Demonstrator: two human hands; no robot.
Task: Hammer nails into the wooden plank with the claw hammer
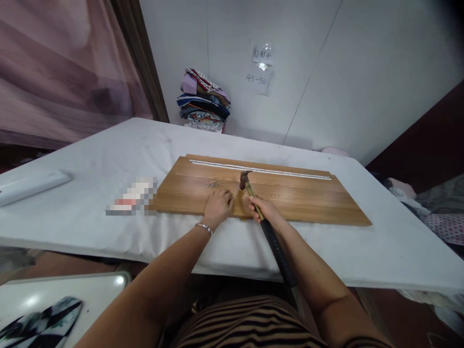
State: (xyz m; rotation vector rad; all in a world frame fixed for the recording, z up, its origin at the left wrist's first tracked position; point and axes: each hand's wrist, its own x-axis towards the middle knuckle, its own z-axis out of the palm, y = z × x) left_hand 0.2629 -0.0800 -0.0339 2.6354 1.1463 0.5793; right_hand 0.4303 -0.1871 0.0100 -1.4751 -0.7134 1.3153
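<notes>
White-clothed table (380, 251), brown rectangular wood-grain board (308, 198) lies on it. Right hand (267, 209) closed around black-gripped claw hammer (271, 237): rusty-brown metal head over board, yellowish upper shaft. Left hand (218, 207) half-curled on board, can't tell if holding anything; thin silvery nails (213, 184) just beyond.

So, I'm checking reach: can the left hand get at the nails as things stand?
Probably yes: the nails lie on the wooden board just beyond the left hand, nothing visible between; the claw hammer is off to the right.
</notes>
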